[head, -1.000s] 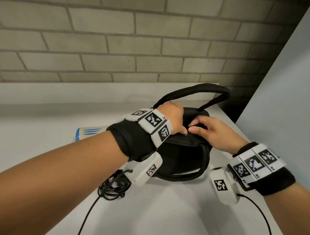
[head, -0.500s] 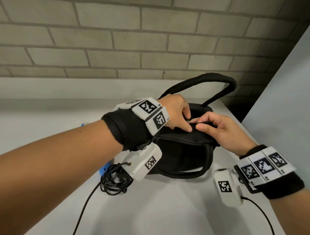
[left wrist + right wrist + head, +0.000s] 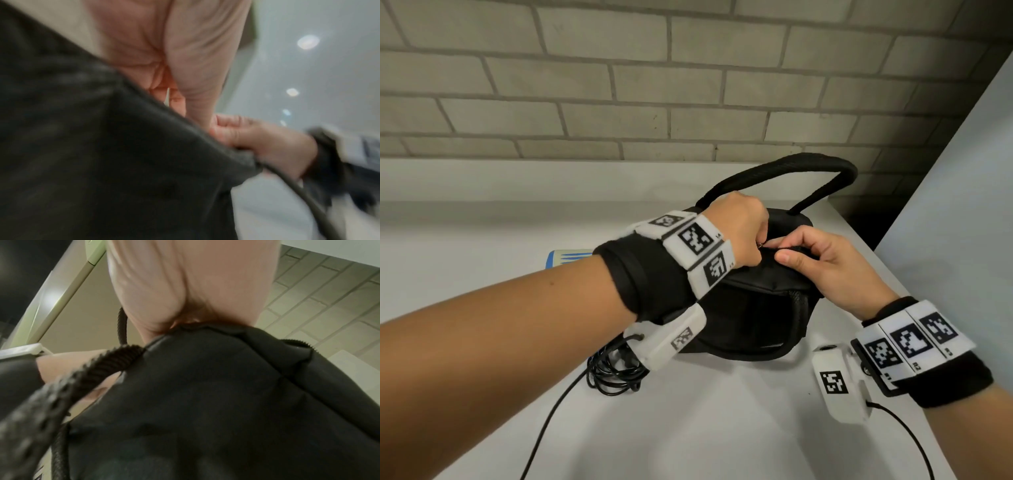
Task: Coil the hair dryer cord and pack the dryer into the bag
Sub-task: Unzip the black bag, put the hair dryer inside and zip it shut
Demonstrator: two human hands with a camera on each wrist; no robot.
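Observation:
A black bag [image 3: 750, 308] with a thick loop handle [image 3: 791, 168] stands on the white counter [image 3: 722, 428]. My left hand [image 3: 758, 246] is curled over the bag's top and pinches a small metal zipper pull [image 3: 761, 244]; the pull [image 3: 168, 97] shows between its fingers in the left wrist view. My right hand [image 3: 784, 251] pinches the bag's top edge just right of the pull. Its palm [image 3: 195, 280] sits against the fabric [image 3: 205, 402] near the zipper teeth [image 3: 296, 342]. A coiled black cord [image 3: 613, 373] lies at the bag's front left. The dryer's body is not clearly seen.
A white item with blue stripes [image 3: 566, 258] lies behind my left forearm. A brick wall [image 3: 688, 85] runs along the back and a pale panel [image 3: 962, 205] stands at the right. Thin black cables [image 3: 544, 428] trail over the counter's front.
Both hands stay at the top of the bag. The left fingers, which lay stretched on the fabric, are now curled and pinch the zipper pull. The right thumb and fingers pinch the edge more tightly.

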